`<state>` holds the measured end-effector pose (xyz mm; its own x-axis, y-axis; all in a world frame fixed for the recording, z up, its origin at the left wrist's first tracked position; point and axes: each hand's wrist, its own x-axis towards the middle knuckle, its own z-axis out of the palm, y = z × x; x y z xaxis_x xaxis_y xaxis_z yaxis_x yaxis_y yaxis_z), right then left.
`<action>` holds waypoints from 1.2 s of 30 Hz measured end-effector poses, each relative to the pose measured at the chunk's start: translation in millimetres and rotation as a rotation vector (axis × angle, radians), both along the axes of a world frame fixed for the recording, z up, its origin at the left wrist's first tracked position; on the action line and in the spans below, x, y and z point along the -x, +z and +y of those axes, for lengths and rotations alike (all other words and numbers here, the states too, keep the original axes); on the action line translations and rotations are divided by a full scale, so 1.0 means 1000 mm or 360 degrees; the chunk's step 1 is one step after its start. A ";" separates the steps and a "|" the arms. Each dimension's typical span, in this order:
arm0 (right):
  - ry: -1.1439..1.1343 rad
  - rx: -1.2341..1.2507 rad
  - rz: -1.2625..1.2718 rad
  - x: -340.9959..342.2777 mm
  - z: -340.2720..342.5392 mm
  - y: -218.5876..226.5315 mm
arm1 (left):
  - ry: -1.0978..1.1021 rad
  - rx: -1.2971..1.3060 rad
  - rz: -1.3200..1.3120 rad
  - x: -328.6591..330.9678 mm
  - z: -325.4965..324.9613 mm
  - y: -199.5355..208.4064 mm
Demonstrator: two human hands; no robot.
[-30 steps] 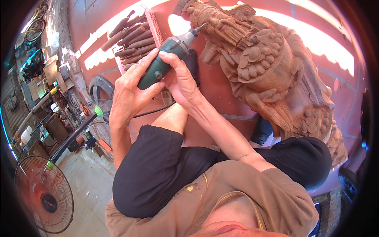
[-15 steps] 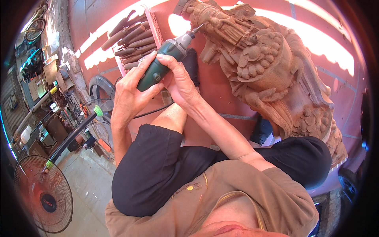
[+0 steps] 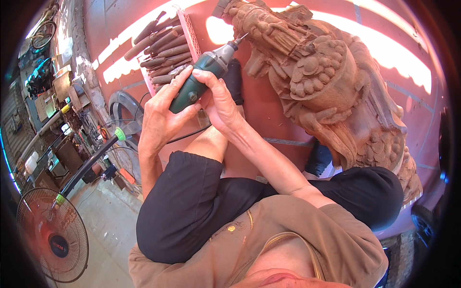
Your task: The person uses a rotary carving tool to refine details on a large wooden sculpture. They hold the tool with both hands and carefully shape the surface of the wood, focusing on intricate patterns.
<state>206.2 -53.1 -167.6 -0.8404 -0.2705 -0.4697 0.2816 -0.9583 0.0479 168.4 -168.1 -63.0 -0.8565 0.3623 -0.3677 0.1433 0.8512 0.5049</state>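
Note:
A green and grey rotary tool (image 3: pixel 204 72) with a thin pointed bit is held between my two hands, its tip angled up and to the right. My left hand (image 3: pixel 165 105) wraps the rear of its body, thumb underneath and fingers along the top. From the right side my right hand (image 3: pixel 218 98) grips it, thumb lying on the casing. Beside the bit lies a large carved brown wooden statue (image 3: pixel 331 91), with a figure's head at its upper end and a basket of round fruit in the middle. The bit looks apart from the wood.
A pink plastic basket (image 3: pixel 190 36) full of wooden-handled tools stands at the upper left. Below it are a grey wheel-like ring (image 3: pixel 126 113) and a black cord (image 3: pixel 189 134). A standing fan (image 3: pixel 53 235) is at lower left, near cluttered gear. Red tiles (image 3: pixel 269 122) cover the floor.
Both hands and the rotary tool have shifted very slightly right and down. The grip is the same and the statue has hardly moved.

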 end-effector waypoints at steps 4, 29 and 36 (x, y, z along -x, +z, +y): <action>0.0009 -0.0021 -0.0030 -0.002 -0.002 -0.001 | 0.0016 -0.0003 -0.0023 -0.001 0.000 0.000; 0.0058 -0.0047 0.0015 -0.001 0.002 -0.005 | 0.0026 -0.0060 0.0000 -0.003 0.001 -0.004; 0.0045 -0.0076 0.0001 -0.004 -0.001 -0.008 | 0.0006 -0.0084 0.0014 -0.005 -0.004 -0.008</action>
